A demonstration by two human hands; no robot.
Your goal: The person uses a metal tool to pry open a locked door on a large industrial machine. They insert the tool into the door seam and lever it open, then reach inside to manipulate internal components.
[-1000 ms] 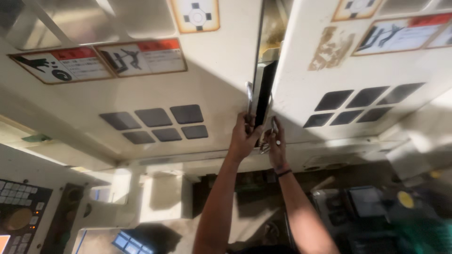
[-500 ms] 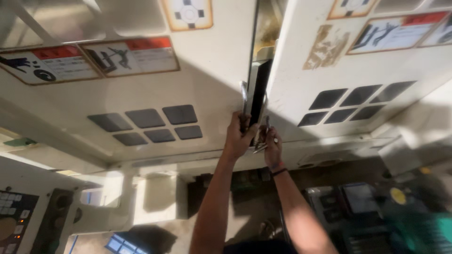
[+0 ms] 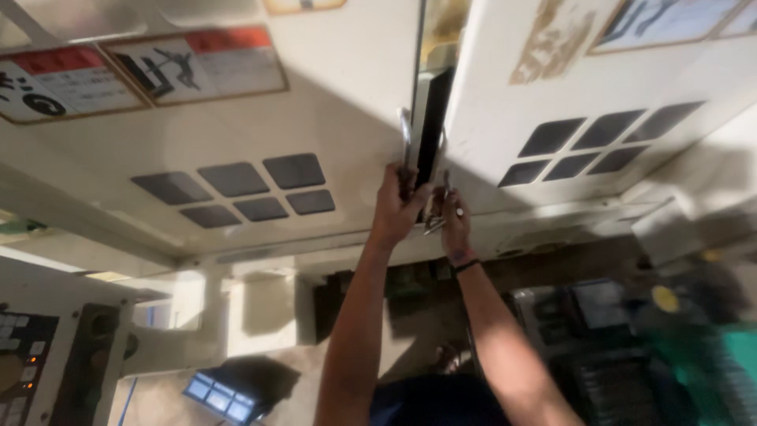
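Cream-painted sheet metal fills most of the view: two machine doors, the left door [image 3: 260,110] and the right door [image 3: 568,87], each with a cluster of small dark window panes [image 3: 240,189] and warning labels [image 3: 197,63] in red, white and black. Between them runs a narrow dark gap [image 3: 434,118].

Both of the person's hands are up at that gap. The left hand [image 3: 398,209] has its grip wrapped tight around the lower end of the metal handle [image 3: 406,146] on the left door's edge. The right hand [image 3: 453,225], with a dark band at the wrist, sits just beside it on the edge of the right door; its grip looks curled around a second bright handle or latch there, though the picture is too blurred to say exactly what it pinches.

Against a second ago, the hands hold almost the same places on the handles, and the gap between the doors looks about as narrow as it was. What has changed is mostly the view: the doors fill more of it now and the labels have slid toward the top edge. So the doors seem, to my eye, barely parted, with both hands still set on them.

Far left and lower, a control panel [image 3: 24,371] with pale keys shows; to the right, dim green and dark equipment [image 3: 694,347] is smeared by motion.
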